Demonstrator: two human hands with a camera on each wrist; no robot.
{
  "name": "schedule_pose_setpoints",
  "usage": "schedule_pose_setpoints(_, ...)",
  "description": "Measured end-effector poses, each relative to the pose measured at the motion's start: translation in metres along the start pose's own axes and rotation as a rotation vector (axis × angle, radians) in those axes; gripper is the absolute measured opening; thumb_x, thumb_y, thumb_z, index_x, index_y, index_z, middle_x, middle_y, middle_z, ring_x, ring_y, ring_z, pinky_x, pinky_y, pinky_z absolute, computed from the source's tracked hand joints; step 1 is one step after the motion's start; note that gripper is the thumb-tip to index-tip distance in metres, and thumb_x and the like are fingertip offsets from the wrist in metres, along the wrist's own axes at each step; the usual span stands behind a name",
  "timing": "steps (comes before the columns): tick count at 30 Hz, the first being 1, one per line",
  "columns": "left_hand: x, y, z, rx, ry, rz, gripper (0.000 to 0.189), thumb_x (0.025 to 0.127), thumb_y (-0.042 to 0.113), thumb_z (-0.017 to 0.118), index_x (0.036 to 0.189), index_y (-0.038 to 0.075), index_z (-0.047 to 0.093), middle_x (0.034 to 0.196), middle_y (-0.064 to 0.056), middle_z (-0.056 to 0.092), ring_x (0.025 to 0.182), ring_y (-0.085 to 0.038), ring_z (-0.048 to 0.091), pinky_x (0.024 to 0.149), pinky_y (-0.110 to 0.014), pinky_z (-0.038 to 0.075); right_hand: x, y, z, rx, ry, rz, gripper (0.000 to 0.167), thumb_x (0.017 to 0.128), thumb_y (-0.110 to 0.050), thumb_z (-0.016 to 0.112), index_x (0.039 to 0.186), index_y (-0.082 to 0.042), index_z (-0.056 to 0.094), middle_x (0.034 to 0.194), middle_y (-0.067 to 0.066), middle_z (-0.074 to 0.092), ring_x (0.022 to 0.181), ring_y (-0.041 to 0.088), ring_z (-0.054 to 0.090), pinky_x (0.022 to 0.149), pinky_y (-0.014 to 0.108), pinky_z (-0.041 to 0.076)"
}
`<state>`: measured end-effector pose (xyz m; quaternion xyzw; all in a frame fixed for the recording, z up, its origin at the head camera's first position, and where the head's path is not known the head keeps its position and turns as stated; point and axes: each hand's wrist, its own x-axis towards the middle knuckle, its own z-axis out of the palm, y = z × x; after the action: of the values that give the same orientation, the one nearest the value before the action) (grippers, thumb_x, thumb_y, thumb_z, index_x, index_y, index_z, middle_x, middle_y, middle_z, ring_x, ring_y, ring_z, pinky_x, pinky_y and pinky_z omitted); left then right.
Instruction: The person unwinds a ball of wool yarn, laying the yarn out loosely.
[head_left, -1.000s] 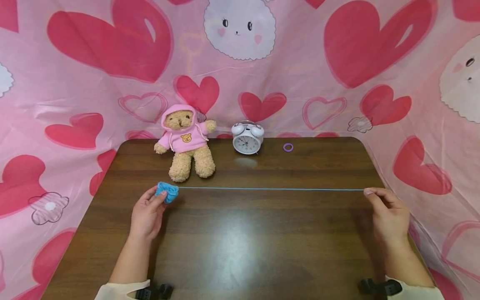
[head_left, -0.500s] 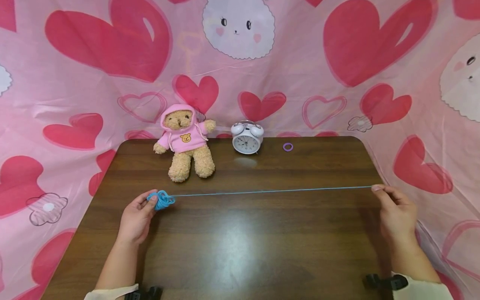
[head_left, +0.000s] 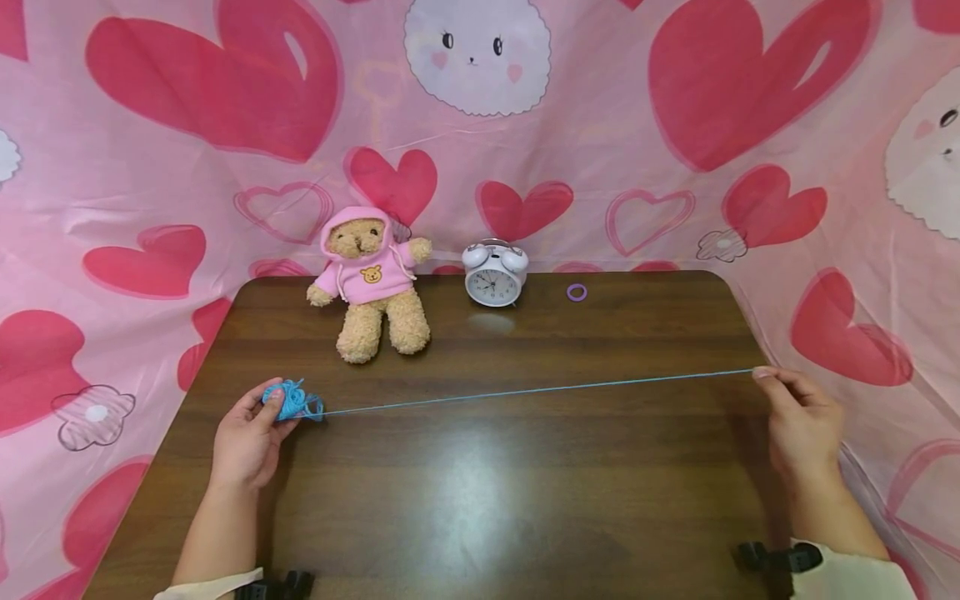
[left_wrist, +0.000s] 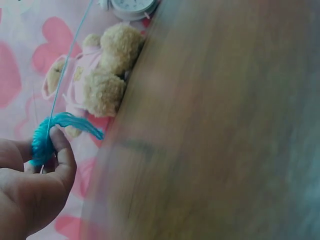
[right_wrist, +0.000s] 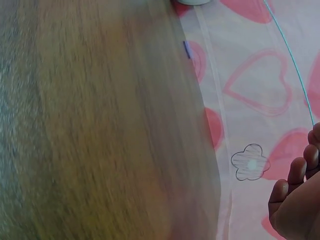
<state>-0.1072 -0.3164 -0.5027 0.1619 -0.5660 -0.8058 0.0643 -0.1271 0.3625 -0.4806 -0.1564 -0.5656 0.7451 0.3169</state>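
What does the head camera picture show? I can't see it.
A left hand holds a blue yarn bundle while a right hand pinches its taut strand above a wooden table. Behind are a pink-hoodied teddy bear, a white twin-bell alarm clock and a purple ring.

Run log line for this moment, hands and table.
left hand: holds blue yarn bundle; right hand: pinches strand; strand: straight between hands; table far side: bear, alarm clock, purple ring

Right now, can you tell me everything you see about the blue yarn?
The yarn is bright blue and looks soft. Most is a loose bundle with loops sticking out, pinched in the left hand. One thin strand stretches nearly straight, raised above the brown table, to the right hand, whose fingertips pinch it.
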Motion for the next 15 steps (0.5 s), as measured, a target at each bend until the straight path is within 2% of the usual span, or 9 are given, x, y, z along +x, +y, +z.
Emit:
schedule_pose_setpoints(8, 0.004, 0.009, -0.013, -0.052, 0.086, 0.002, 0.031, 0.098, 0.01, 0.07, 0.129, 0.007, 0.067, 0.105, -0.001, 0.067, 0.085, -0.012, 0.069, 0.073, -0.024, 0.061, 0.007, 0.003, -0.006, -0.058, 0.036, 0.064, 0.004, 0.086, 0.013, 0.073, 0.088, 0.01, 0.076, 0.074, 0.0, 0.075, 0.081, 0.012, 0.064, 0.078, 0.016, 0.048)
schedule_pose_setpoints(15, 0.005, 0.019, -0.022, -0.172, 0.191, 0.002, 0.032, 0.097, 0.003, 0.07, 0.128, 0.006, 0.063, 0.109, -0.004, 0.063, 0.084, -0.016, 0.071, 0.072, -0.03, 0.064, 0.013, 0.003, -0.01, -0.138, 0.057, 0.108, 0.005, 0.086, 0.009, 0.076, 0.087, 0.005, 0.078, 0.071, -0.003, 0.073, 0.079, 0.009, 0.062, 0.075, 0.014, 0.048)
